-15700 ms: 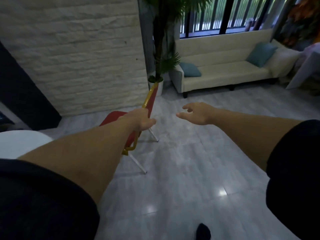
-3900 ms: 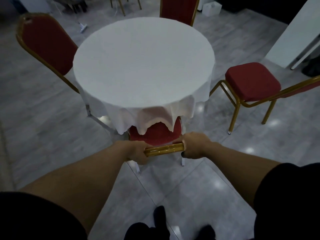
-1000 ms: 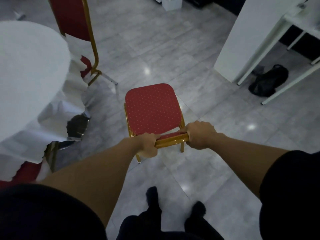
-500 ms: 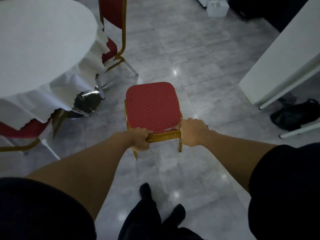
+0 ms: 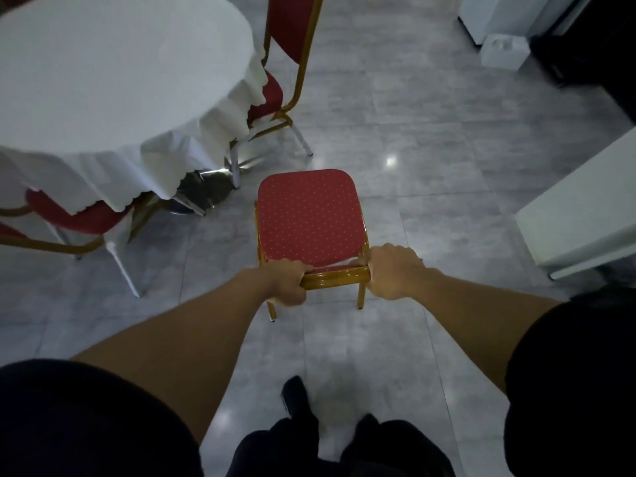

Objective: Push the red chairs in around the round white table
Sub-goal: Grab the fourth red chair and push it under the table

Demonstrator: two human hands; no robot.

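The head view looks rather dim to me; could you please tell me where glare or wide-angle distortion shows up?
Head view: dim overall; small bright ceiling-light reflections on the glossy floor tiles; the round white table is the brightest area; wide-angle bending bows the forearms outward; the held red chair stays sharp.

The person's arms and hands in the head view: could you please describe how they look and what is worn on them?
Both forearms are bare, with short black sleeves covering the upper arms. The left hand and right hand are ungloved; no rings, watch or bracelet show on the visible wrists and fingers. The left sleeve and right sleeve look plain, without visible markings.
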